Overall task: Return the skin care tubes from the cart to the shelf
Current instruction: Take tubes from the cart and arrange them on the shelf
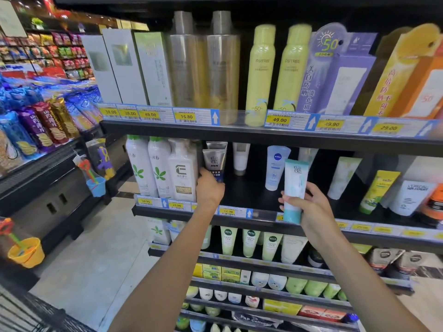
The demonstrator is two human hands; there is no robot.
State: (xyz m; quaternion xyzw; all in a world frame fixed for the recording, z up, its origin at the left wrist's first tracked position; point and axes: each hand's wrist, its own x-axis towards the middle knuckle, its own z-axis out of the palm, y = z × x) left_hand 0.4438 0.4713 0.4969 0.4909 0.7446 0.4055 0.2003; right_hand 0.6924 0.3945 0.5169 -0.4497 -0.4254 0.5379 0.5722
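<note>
Two yellow spray cans point(260, 75) stand above; snack bags point(45, 125) and a yellow bucket point(26, 251) sit left.

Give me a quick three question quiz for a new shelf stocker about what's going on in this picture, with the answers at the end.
1. True or false: the left hand is resting on the cart.
2. Which hand holds the white tube with the teal cap?
A. left
B. right
C. neither
3. Fill in: the grey men's tube stands just right of a white ____ bottle.

Key:
1. False; it is at the grey men's tube on the middle shelf.
2. B; the right hand grips it in front of the shelf edge.
3. Pump.
</note>
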